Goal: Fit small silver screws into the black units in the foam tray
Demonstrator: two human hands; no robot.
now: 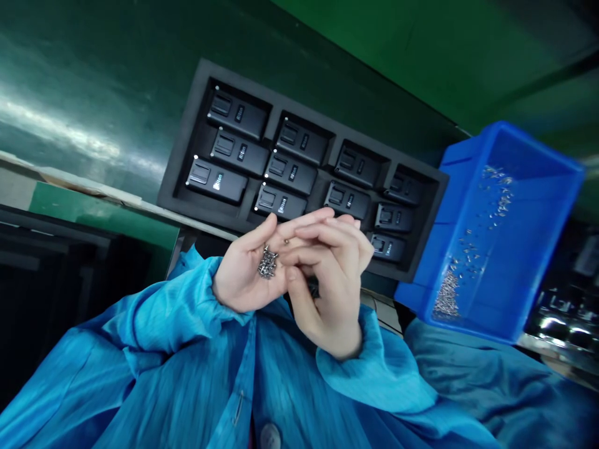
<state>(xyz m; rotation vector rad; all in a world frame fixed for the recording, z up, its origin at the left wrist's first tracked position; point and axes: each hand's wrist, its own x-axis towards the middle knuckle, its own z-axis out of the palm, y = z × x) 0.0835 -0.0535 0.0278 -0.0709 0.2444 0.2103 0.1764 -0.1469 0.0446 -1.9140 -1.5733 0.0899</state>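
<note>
My left hand (253,274) is palm up and cupped, with a small heap of metal screws (267,263) lying in it. One more screw (286,241) sits apart from the heap, near the fingers. Over the left fingers, my right hand (330,274) is curled, thumb and index finger brought together; what lies between those fingertips, if anything, is hidden. Just beyond both hands is a black foam tray (180,178), its compartments holding several black rectangular cases (241,153) with printed labels. Small bright spots mark the corners of many cases. The hands hide part of the tray's near edge.
To the right, a blue plastic bin (515,262) stands tilted in view, with many loose screws (447,296) gathered in its near left corner and others scattered. A green work surface (93,81) runs behind the tray. Dark stacked pieces (60,280) are at left.
</note>
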